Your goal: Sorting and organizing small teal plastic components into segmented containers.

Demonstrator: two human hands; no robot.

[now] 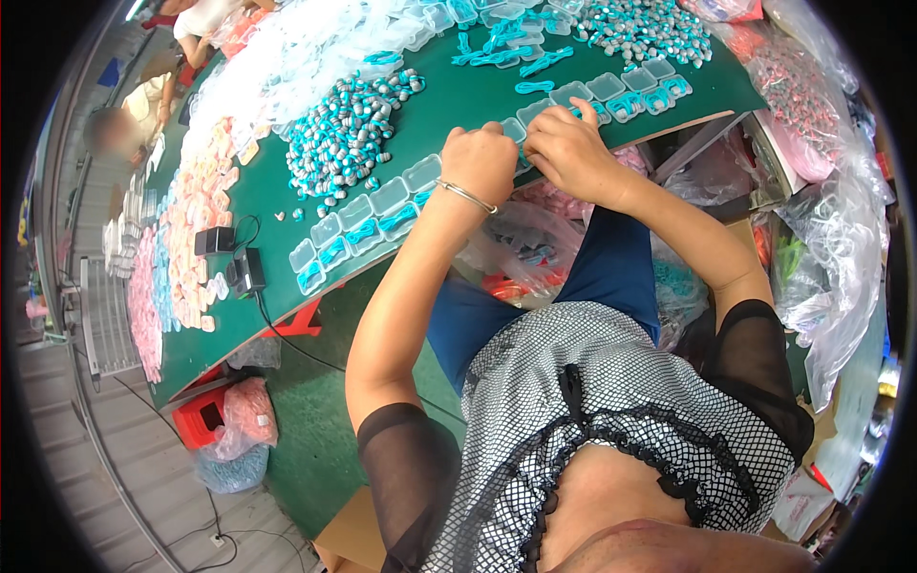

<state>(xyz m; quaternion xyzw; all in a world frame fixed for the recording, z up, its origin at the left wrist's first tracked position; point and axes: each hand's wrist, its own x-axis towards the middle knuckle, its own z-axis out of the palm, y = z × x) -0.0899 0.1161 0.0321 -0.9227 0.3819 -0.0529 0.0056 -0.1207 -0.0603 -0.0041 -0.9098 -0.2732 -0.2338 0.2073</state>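
Observation:
My left hand (480,164) is curled into a closed shape over the row of small boxes, a bangle on its wrist. Beside it, my right hand (573,158) has its fingers bent together at the same spot, with one finger raised. Whatever lies between the fingertips is hidden. To the left of my hands stand open clear plastic boxes (389,197), their lids tipped back and coiled teal cords (398,220) inside. More open boxes (606,87) with teal coils (626,105) continue to the right. A loose teal cord bundle (534,87) rests just beyond the row.
Small grey-and-teal pieces (344,134) are heaped on the green table (263,181), with another heap (645,29) at far right. Clear boxes (315,43) pile up behind. Peach cases (202,210) and black adapters (248,270) lie left. Bags (798,105) crowd the right; another person (148,110) is far left.

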